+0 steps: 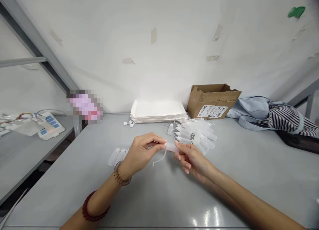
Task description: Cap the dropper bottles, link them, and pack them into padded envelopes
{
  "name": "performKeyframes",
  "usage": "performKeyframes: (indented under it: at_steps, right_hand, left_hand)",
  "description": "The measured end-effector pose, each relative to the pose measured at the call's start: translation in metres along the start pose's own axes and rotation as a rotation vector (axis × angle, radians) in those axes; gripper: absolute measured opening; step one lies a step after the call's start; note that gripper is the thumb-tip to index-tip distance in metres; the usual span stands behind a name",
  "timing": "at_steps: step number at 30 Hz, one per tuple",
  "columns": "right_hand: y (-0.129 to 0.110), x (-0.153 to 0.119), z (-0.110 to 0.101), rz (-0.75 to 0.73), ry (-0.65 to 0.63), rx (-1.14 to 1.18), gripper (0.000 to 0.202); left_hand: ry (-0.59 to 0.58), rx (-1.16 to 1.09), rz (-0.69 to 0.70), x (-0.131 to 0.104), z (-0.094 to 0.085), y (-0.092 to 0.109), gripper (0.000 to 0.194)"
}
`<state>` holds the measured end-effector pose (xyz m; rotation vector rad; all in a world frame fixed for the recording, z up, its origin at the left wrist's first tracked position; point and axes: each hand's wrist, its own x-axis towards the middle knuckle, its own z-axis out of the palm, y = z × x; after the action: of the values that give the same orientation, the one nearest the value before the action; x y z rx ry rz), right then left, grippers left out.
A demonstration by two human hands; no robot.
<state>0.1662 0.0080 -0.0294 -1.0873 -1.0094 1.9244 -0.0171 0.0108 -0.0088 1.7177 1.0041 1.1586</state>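
Observation:
Above the grey table (159, 196), a small translucent plastic bottle (172, 147) lies sideways between my two hands. My left hand (144, 147) is closed in a pinch at its white cap end, and the fingertips partly hide the cap. From there a thin white strap (160, 159) hangs down in a curve. My right hand (191, 157) grips the other end of the bottle between thumb and fingers. Just beyond it spreads a pile of similar bottles (196, 133) with thin straps. Several more bottles (115, 157) lie side by side left of my left wrist, partly covered by it.
White flat sheets or trays (157, 111) are stacked against the wall, with small white pieces (131, 124) beside them. An open cardboard box (211, 102) stands at back right, near a blue and striped cloth bag (261, 113). A device with blue buttons (51, 125) sits on the left-hand table.

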Motion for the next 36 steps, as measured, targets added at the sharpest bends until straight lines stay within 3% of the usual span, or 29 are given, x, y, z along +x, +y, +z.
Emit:
performKeyframes:
  at_steps: [3,7,9,15,18,23,26,31,33,36]
  right_hand:
    - [-0.001,-0.001,0.001,-0.033,0.007,-0.082,0.050]
    - [-0.001,-0.003,0.002,-0.246,0.064,-0.219,0.039]
    - [0.000,-0.003,0.001,-0.286,0.076,-0.246,0.036]
    - [0.000,0.002,-0.005,0.023,-0.039,-0.122,0.051]
    - [-0.002,0.001,-0.004,0.056,-0.044,-0.076,0.048]
    - [-0.006,-0.003,0.000,-0.125,0.037,-0.161,0.049]
    - [-0.005,-0.005,0.002,-0.260,0.096,-0.229,0.043]
    - [0.001,-0.008,0.004,-0.445,0.185,-0.397,0.032]
    - [0.001,-0.009,0.004,-0.467,0.198,-0.438,0.032]
    - [-0.002,-0.009,0.002,-0.385,0.189,-0.383,0.036]
  left_hand:
    - [0.002,0.023,-0.050,0.000,-0.002,0.002,0.005]
    - [-0.005,0.000,-0.242,0.000,-0.003,0.001,0.010]
    - [-0.013,-0.016,-0.252,0.000,-0.002,-0.001,0.011]
    - [-0.021,0.039,0.037,0.000,-0.001,-0.003,0.003]
    - [-0.053,0.045,0.056,0.001,-0.003,0.000,0.005]
    - [-0.057,0.105,-0.105,0.003,-0.010,0.002,0.046]
    - [-0.038,0.210,-0.181,0.003,-0.009,0.002,0.027]
    - [-0.173,0.132,-0.299,0.002,-0.003,0.006,0.042]
    - [-0.192,0.096,-0.302,0.002,-0.001,0.007,0.038]
    - [-0.174,0.126,-0.250,0.000,0.000,0.006,0.028]
